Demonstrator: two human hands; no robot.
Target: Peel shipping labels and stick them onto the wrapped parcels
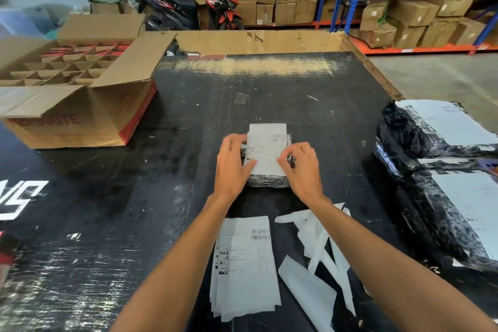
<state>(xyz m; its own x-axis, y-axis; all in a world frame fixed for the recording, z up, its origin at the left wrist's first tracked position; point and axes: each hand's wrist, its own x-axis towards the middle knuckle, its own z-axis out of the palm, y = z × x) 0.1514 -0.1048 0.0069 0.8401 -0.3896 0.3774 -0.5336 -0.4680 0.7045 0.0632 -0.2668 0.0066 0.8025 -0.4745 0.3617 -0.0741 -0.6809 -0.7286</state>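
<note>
Label stack [245,264] shows 2 barcodes; scooter [167,5] reads "VARIO".

A white shipping label [266,148] is being pressed onto a wrapped parcel [268,179] by the left hand [233,163] at nine o'clock and the right hand [303,167] at three o'clock.

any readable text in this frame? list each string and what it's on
"VARIO": side panel of the black scooter by the back wall.
Red print on the open brown cardboard box: too blurred to read.
Large white letters painted on the black table: cut off, unreadable.
White shipping label on the small wrapped parcel, and the label stack: barcodes and print too small.
</note>
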